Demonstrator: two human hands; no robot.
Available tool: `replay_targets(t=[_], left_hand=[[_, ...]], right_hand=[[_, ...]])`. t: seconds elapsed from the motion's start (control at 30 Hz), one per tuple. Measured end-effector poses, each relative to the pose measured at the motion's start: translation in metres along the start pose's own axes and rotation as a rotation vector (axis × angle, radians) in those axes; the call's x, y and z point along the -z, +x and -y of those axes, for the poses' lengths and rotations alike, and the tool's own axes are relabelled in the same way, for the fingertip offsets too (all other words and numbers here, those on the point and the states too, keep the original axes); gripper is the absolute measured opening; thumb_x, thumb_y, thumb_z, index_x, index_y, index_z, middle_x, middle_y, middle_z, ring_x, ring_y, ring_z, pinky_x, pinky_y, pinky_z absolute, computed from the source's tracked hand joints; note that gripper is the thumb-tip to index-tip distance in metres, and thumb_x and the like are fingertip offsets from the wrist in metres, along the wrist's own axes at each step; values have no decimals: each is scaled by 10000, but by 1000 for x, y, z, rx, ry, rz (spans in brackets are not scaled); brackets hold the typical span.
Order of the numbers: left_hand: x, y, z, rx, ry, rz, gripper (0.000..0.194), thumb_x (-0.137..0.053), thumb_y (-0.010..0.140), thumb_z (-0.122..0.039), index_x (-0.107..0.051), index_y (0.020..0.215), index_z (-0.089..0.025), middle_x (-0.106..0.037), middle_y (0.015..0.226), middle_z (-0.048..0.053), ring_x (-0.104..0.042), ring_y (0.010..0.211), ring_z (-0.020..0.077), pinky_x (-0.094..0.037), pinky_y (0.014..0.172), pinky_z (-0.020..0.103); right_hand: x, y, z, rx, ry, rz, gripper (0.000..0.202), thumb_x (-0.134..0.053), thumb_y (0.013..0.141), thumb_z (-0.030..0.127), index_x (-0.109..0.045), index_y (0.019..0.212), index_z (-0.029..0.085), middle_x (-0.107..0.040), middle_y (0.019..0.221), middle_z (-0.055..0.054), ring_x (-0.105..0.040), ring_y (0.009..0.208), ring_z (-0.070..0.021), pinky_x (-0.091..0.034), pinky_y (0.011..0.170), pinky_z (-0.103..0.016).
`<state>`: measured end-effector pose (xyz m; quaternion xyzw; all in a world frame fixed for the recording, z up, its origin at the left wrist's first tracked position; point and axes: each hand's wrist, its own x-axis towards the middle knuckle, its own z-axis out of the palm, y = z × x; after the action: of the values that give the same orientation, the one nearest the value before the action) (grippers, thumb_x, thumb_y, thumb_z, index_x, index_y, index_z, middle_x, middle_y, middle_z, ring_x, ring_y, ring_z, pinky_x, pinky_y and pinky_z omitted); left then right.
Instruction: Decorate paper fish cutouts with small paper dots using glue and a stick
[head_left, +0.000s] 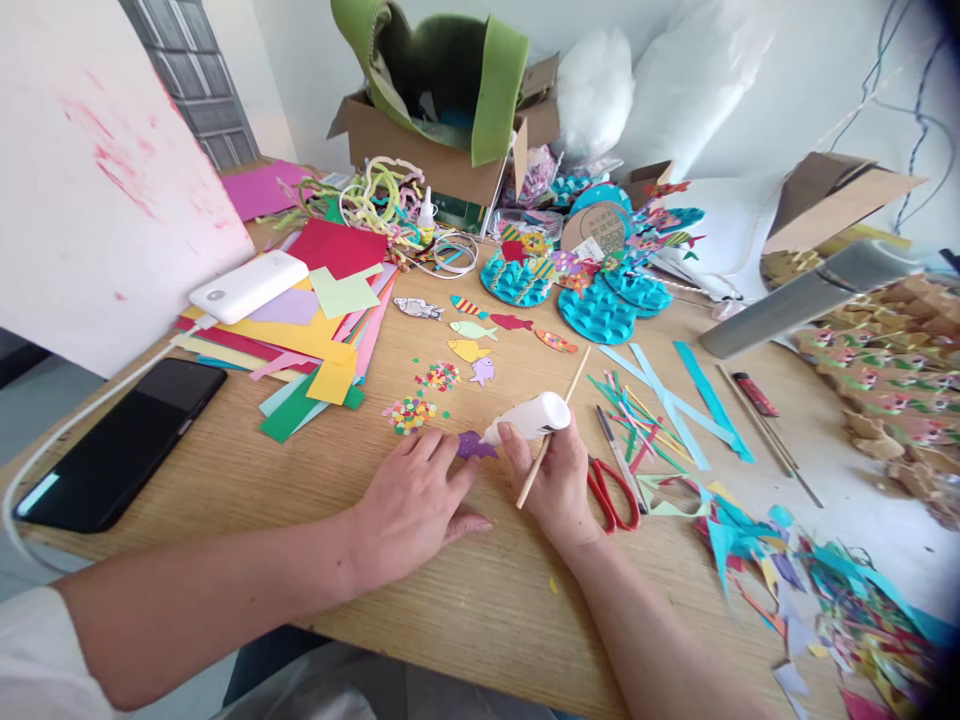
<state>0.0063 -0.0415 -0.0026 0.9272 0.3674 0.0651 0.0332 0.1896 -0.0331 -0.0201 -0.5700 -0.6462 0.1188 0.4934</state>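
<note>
Toward the front edge of the worktop [510, 610], your flat, unclenched left hand [412, 490] apparently steadies a purple cutout [474, 446]. Your right hand [559, 480] grasps a wooden stick [533, 473] and white bottle [534, 416], tipped to meet it

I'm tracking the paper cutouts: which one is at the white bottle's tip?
The dark purple cutout, by the left hand; the loose fish lie farther off, away from the white bottle.
</note>
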Motion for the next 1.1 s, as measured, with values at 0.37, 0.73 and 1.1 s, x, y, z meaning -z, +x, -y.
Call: replay_targets(t=[0.37, 0.73, 1.1], left_hand=[[-2, -1, 0, 1, 12, -21, 570, -512, 884, -600, -591, 1239, -161, -582, 1177, 151, -501, 1124, 325, -440, 937, 473], [-1, -2, 0, -7, 14, -25, 587, -518, 885, -593, -572, 1271, -154, -590, 1165, 155, -511, 1106, 321, -443, 929, 474], [0, -1, 0, -2, 15, -19, 589, -508, 886, -601, -559, 1278, -164, -588, 1172, 149, -509, 1111, 321, -436, 935, 475]], right_hand=[[2, 1, -3, -22, -10, -123, 162, -656, 816, 291, -530, 873, 206, -613, 758, 9, -566, 628, -135, -466, 596, -267], [-2, -2, -1, 20, -3, 47, 225, -678, 801, 365, -523, 872, 217, -600, 748, 2, -571, 651, -156, -481, 608, -285], [-3, 0, -1, 76, -52, 47, 230, -668, 804, 347, -477, 832, 224, -543, 710, 27, -522, 608, -136, -445, 577, -260]])
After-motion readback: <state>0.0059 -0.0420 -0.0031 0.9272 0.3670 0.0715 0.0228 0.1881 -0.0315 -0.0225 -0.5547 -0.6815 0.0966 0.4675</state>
